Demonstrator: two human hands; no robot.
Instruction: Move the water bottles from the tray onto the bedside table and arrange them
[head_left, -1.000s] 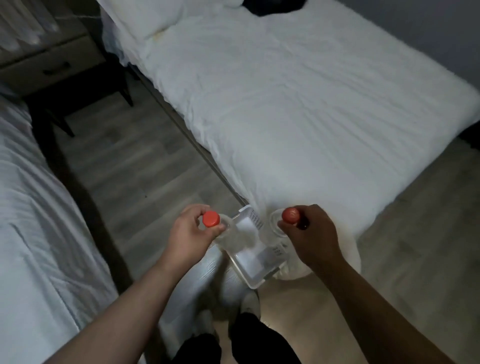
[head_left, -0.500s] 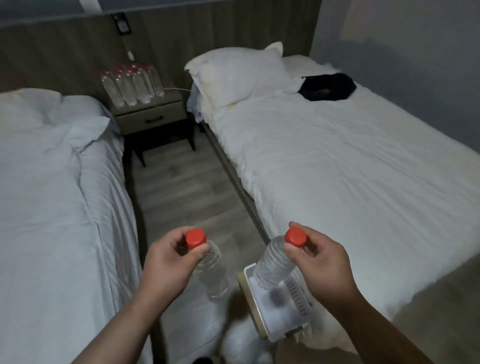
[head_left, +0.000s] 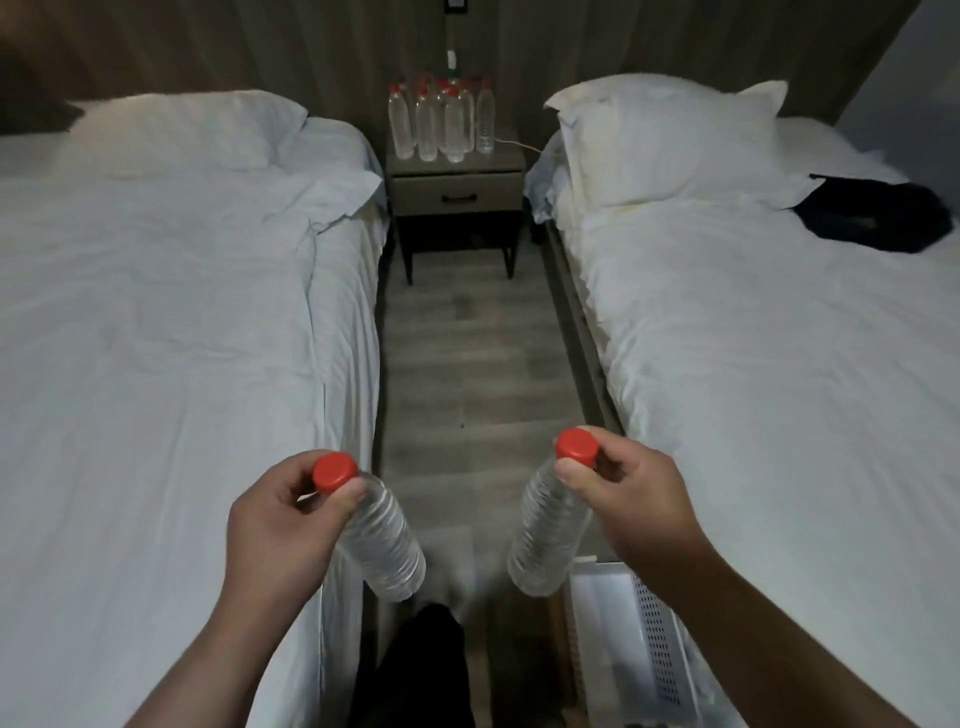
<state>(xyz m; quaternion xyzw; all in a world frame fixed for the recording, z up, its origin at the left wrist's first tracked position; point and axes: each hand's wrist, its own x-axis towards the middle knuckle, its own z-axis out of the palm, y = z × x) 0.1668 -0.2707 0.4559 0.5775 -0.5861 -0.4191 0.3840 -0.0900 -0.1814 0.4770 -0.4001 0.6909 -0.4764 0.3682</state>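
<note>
My left hand (head_left: 283, 525) pinches a clear water bottle (head_left: 382, 545) just below its red cap, and the bottle hangs down over the floor. My right hand (head_left: 631, 504) pinches a second clear bottle (head_left: 545, 535) the same way by its red cap. A white perforated tray (head_left: 647, 623) lies low at the right, partly behind my right arm. Far ahead, between the two beds, stands the bedside table (head_left: 457, 171) with several red-capped bottles (head_left: 441, 122) grouped upright on its top.
A white bed (head_left: 156, 338) lies along the left and another white bed (head_left: 779, 338) along the right, with a narrow wood-floor aisle (head_left: 467, 374) between them. A dark garment (head_left: 878, 218) lies on the right bed. A white cable runs from the wall onto the table.
Both bottles have been lifted out of the tray and raised. The view has swung up and round from the tray to face straight down the aisle at the bedside table.
</note>
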